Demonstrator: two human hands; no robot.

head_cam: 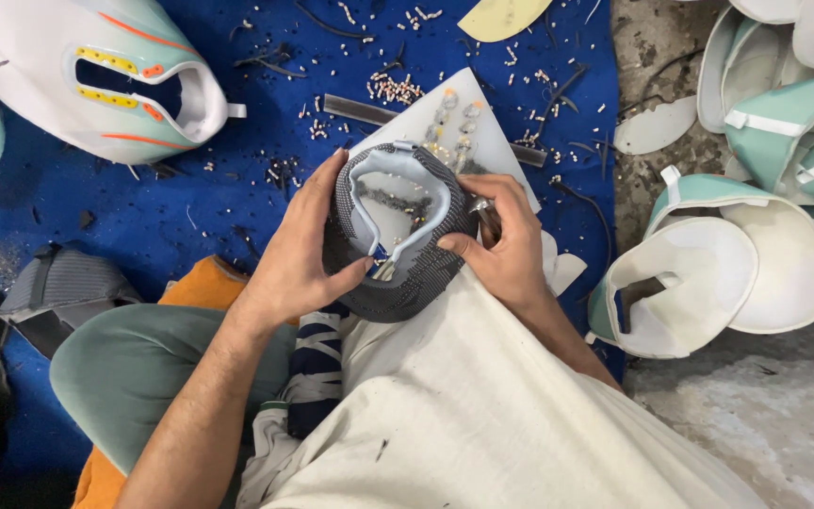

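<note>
Over the person's lap, both hands close round a dark grey knitted shoe upper with a pale grey padded collar (398, 236), which sits between them just above the cream cloth (482, 405) draped across the right leg. Left hand (299, 250) wraps the upper's left side, fingers curled along its outer wall and the thumb pressed in toward the collar's opening. Right hand (511, 240) grips the right side, thumb on the knit near the collar edge, while its fingers are closed round a small metal tool with a dark handle (485, 219) held against the upper. Behind the upper lies a flat white board (501, 141) on the blue mat (237, 188), partly hidden by the upper and the hands. Small pale beads or pellets (393, 90) are scattered over the mat near the board, touching nothing in the hands, and a dark flat strip (360, 108) lies just beside the board's far edge. At upper left, well apart from the hands, rests a white and mint-green shoe upper with yellow and orange trim (96, 75). Off the mat to the right, on the grey concrete floor (756, 415), a heap of mint-green and white shoe pieces (708, 273) lies near the right forearm. Left knee, in green trousers (134, 368), shows at lower left.
</note>
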